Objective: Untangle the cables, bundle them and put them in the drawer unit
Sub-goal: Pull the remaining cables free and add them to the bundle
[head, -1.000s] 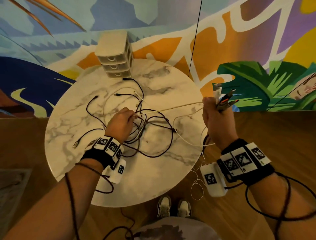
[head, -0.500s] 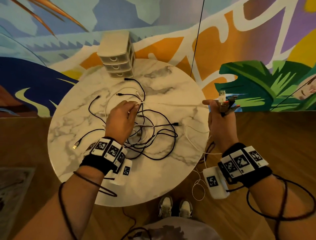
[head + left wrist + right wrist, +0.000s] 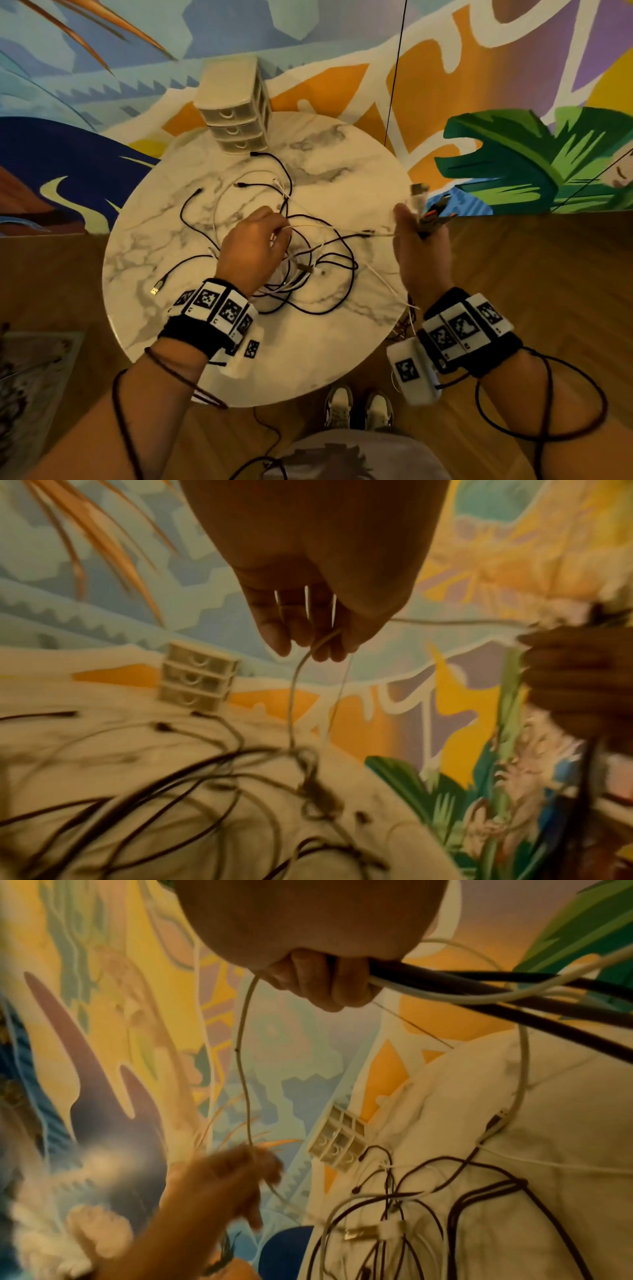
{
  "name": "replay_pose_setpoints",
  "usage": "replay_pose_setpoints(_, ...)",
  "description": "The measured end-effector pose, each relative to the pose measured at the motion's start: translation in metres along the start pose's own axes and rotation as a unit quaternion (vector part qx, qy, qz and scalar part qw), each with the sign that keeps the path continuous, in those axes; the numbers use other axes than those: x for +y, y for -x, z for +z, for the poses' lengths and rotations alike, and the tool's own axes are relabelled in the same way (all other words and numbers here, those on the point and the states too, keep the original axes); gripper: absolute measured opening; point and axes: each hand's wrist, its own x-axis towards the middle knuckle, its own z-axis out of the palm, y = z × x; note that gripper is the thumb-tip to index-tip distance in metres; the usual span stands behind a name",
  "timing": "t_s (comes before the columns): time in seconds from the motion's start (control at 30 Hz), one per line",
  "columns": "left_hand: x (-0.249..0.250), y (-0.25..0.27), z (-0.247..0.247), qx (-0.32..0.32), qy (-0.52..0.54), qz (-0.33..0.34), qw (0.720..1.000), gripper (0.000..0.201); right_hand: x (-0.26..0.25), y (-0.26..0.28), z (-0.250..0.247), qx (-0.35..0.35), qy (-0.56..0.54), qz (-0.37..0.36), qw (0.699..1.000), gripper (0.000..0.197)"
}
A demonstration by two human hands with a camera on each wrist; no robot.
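In the head view, a tangle of black and white cables (image 3: 301, 260) was seen spread over the middle of the round marble worktop (image 3: 342, 359), with the drawer unit (image 3: 234, 109) standing at its far edge, all three drawers shut. The left hand (image 3: 253, 250) was held over the tangle, its fingers pinched on a white cable (image 3: 342, 230) that was stretched across to the right hand (image 3: 419, 253). The right hand was raised at the worktop's right edge, closed round a bunch of cable ends (image 3: 428, 212) that stuck up above it.

In the left wrist view, the white cable (image 3: 298, 674) was seen gripped between the thumb and fingertips (image 3: 274, 634) of the left hand (image 3: 308, 588); from there one length dropped to the tangle below and another ran level to the right hand (image 3: 578, 683). The drawer unit (image 3: 198, 680) was seen beyond, apart from the cables.

In the right wrist view, the right hand (image 3: 325, 980) was seen curled round several thick black and white cables (image 3: 479, 988), while the thin white cable (image 3: 241, 1047) was led down to the blurred left hand (image 3: 226, 1177). The rest of the tangle (image 3: 428, 1204) lay on the worktop (image 3: 565, 1123), near the drawer unit (image 3: 339, 1137).
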Motion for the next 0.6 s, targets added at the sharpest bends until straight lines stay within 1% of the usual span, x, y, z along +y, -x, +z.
replay_pose_setpoints(0.1,-0.036,0.005,0.014,-0.044,-0.048,-0.068,0.996,0.018,0.0,-0.008,-0.011,0.04,-0.046,-0.007,0.998,0.041)
replay_pose_setpoints(0.17,-0.049,0.006,0.019,-0.08,-0.078,-0.099,0.989,0.019,0.006,-0.008,-0.016,0.045,-0.031,-0.007,0.998,0.042)
replay_pose_setpoints(0.2,-0.053,0.005,0.019,-0.075,-0.083,-0.105,0.988,0.02,0.008,-0.007,-0.018,0.039,-0.018,-0.008,0.999,0.045)
replay_pose_setpoints(0.23,-0.054,0.003,0.017,-0.05,-0.085,-0.106,0.989,0.021,0.011,-0.005,-0.019,0.035,-0.007,-0.006,0.999,0.046)
replay_pose_setpoints(0.3,-0.054,-0.003,0.011,0.042,-0.091,-0.101,0.99,0.021,0.015,-0.004,-0.022,0.036,0.007,0.001,0.999,0.048)
replay_pose_setpoints(0.33,-0.052,-0.006,0.009,0.077,-0.098,-0.096,0.988,0.022,0.016,-0.004,-0.025,0.039,0.011,0.003,0.999,0.049)
replay_pose_setpoints(0.37,-0.05,-0.008,0.008,0.089,-0.109,-0.089,0.986,0.023,0.017,-0.004,-0.027,0.039,0.015,0.005,0.999,0.05)
replay_pose_setpoints(0.4,-0.05,-0.01,0.009,0.071,-0.123,-0.078,0.987,0.025,0.018,-0.005,-0.029,0.034,0.018,0.006,0.999,0.05)
replay_pose_setpoints(0.47,-0.053,-0.009,0.012,0.002,-0.152,-0.067,0.986,0.025,0.018,-0.003,-0.029,0.017,0.025,0.016,0.999,0.05)
replay_pose_setpoints(0.5,-0.055,-0.008,0.013,-0.011,-0.155,-0.072,0.985,0.024,0.017,-0.001,-0.029,0.009,0.034,0.021,0.999,0.05)
replay_pose_setpoints(0.6,-0.059,-0.009,0.012,0.008,-0.135,-0.089,0.987,0.025,0.018,0.004,-0.029,-0.008,0.06,0.035,0.998,0.046)
